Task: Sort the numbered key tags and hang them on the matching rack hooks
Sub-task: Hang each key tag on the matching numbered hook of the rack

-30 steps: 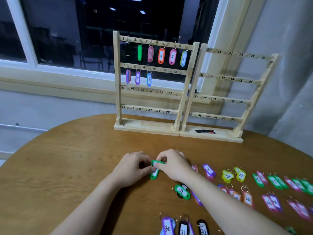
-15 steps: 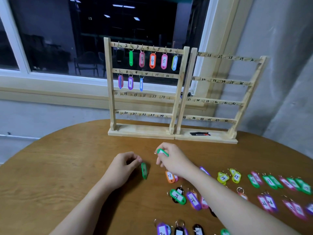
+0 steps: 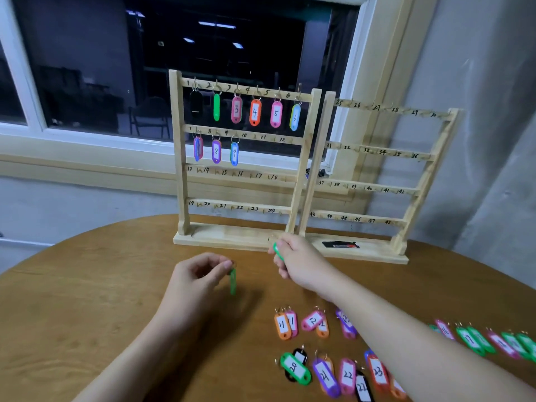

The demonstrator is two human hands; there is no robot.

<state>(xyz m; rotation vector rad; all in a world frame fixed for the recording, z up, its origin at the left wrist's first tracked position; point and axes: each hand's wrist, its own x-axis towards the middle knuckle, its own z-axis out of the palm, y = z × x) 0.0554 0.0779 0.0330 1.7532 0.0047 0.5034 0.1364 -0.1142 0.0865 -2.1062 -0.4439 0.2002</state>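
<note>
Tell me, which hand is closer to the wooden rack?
The right hand, gripping a green tag, is just before the rack's base. The left hand sits farther back, dangling another green tag.

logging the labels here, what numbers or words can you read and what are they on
"1" to "24": left rack rails
"25" to "48": right rack rails
"3", "4", "5", "6", "8", "9": hung tags
"11", "20", "21", "22", "23": table tags
Unreadable: both held green tags, far-right tags, black card
</note>
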